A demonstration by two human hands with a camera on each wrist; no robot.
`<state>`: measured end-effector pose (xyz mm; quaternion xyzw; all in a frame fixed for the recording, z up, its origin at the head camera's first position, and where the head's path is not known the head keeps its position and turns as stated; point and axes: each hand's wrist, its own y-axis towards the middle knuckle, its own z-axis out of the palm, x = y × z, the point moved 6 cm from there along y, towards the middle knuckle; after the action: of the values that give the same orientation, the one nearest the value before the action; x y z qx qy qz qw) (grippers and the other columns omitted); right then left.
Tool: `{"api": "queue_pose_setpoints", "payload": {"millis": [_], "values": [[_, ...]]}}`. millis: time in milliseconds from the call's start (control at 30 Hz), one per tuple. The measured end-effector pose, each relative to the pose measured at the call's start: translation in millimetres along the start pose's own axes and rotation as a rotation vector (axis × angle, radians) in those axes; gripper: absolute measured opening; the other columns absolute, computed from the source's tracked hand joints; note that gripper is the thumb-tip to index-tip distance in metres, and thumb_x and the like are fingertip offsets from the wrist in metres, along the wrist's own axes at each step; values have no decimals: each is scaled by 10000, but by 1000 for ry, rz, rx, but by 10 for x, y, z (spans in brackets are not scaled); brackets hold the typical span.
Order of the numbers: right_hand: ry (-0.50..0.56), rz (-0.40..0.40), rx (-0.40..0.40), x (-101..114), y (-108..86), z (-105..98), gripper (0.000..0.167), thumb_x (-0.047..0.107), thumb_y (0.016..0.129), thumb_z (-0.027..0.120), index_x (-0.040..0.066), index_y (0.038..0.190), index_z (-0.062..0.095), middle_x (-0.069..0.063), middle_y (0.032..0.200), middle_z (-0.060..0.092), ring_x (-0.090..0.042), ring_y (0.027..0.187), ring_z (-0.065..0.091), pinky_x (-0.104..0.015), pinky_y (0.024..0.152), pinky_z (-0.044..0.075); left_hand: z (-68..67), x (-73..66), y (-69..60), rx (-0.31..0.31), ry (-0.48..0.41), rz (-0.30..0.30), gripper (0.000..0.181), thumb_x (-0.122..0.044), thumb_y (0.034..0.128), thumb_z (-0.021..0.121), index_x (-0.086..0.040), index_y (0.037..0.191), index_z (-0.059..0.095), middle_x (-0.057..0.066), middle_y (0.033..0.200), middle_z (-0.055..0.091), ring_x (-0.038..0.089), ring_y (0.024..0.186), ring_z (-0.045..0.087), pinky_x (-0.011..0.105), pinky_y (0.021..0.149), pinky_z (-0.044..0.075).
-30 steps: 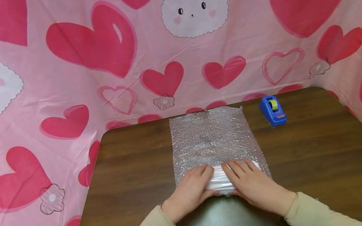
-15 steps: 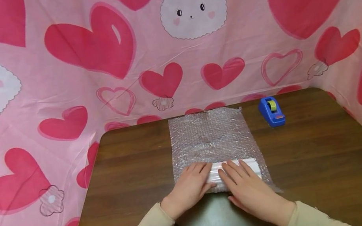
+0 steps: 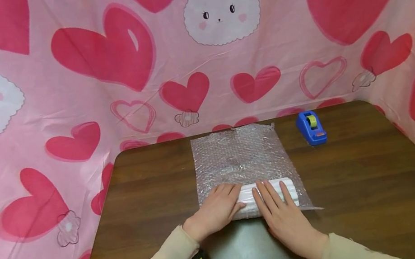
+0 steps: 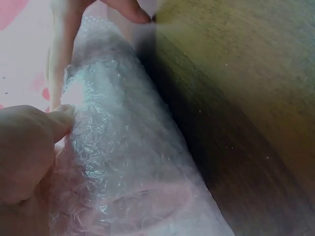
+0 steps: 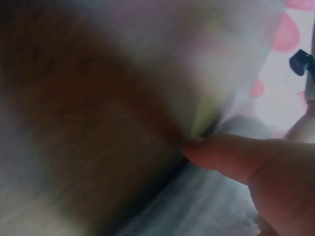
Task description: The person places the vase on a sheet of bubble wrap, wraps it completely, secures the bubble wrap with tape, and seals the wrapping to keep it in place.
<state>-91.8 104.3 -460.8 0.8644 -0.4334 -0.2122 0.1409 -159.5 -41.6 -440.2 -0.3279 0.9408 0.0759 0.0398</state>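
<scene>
A white bundle (image 3: 248, 197) lies across the near end of a sheet of bubble wrap (image 3: 241, 156), its near side covered by the wrap. My left hand (image 3: 214, 209) rests on the bundle's left end, fingers over the top and thumb at the near side. Flat on its right part lie the spread, straight fingers of my right hand (image 3: 289, 221). In the left wrist view, bubble wrap (image 4: 123, 128) curves over the roll beside my left thumb (image 4: 61, 120). The right wrist view shows my right thumb (image 5: 221, 155) against the near edge of the wrap.
A blue tape dispenser (image 3: 312, 130) with yellow tape stands at the back right of the brown wooden table (image 3: 367, 176). Pink cloth (image 3: 216, 59) with hearts and rabbits hangs behind and beside the table. A small dark object shows by the left sleeve.
The bundle has shifted slightly away from the body, with both hands on it. More of its white right end shows, and my right hand lies flatter, its fingers more spread.
</scene>
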Motion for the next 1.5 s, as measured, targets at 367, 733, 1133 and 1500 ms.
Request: {"api": "queue_pose_setpoints", "payload": {"millis": [367,733,1133,1500], "values": [[-46,67,-7,-164,158,171,792,210,746,843,-48,1419,516,-290,1274,598,-477,1189,592,-651,1006,462,11,43,30,44,-11,22,479,-355,1091,528,-28,1440,550,102,1343,647,262,1248,603,482,1074,464],[16,35,72,-209,261,152,986,363,489,984,-31,1284,553,-218,1116,581,-409,1011,577,-600,909,491,2,87,19,58,17,-62,527,-412,1102,470,-69,1495,538,73,1452,616,272,1383,538,654,1170,301],[137,34,210,-351,410,132,941,360,552,964,-45,1295,551,-199,1078,608,-392,991,602,-595,879,511,-151,-316,-49,-302,377,29,460,-391,962,712,-95,1313,688,47,1313,696,231,1290,606,547,1168,367],[291,71,368,-432,516,161,858,311,616,950,-42,1282,539,-219,1106,638,-428,1009,619,-648,856,511,203,-348,-112,-81,504,-132,1064,-671,859,718,21,1584,362,214,1627,388,322,1515,372,665,1155,311]]}}
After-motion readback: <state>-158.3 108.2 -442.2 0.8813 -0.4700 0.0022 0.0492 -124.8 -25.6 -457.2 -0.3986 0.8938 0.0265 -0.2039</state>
